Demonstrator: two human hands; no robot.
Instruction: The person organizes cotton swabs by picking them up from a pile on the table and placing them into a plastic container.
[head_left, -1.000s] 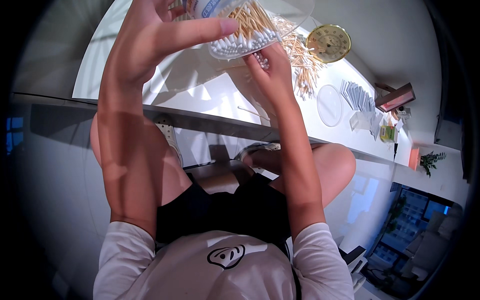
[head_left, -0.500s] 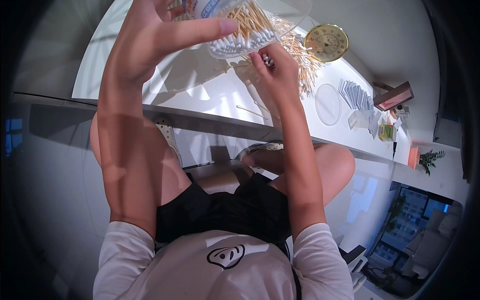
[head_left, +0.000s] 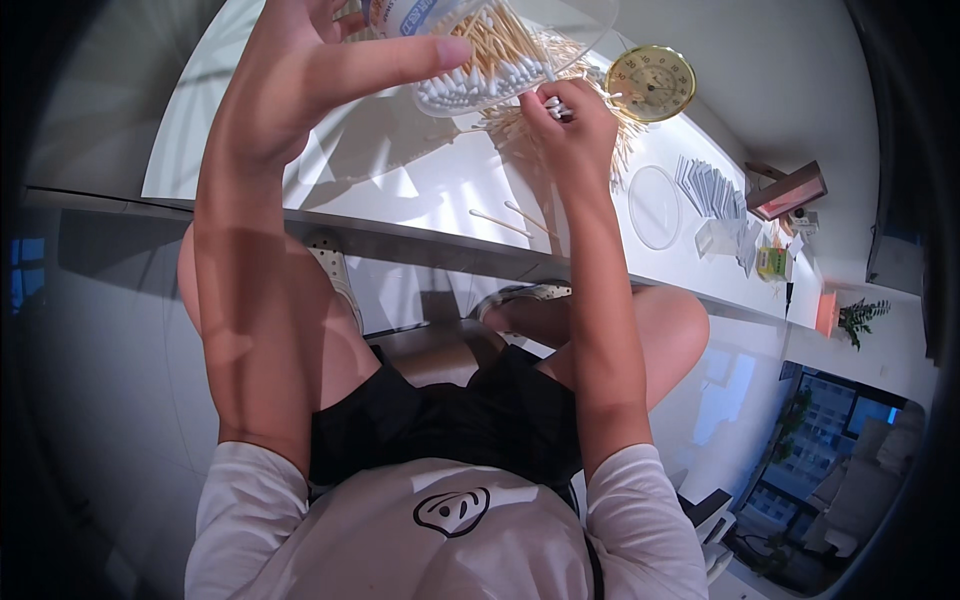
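My left hand is wrapped round a clear plastic tub, which lies tipped on its side above the table. Packed inside the tub are many cotton swabs, white tips toward me. Just right of the tub's lower edge, my right hand is closed round a small bunch of cotton swabs, their white tips showing between thumb and fingers. Behind and beneath that hand spreads a loose pile of cotton swabs on the white table.
Two single swabs lie near the front edge of the table. To the right are a round gold-rimmed dial gauge, a clear round lid, a fanned stack of grey-white packets and a small green-yellow box.
My right hand has moved slightly right and up with its bunch, showing more white tips. The left hand and tub have barely shifted.
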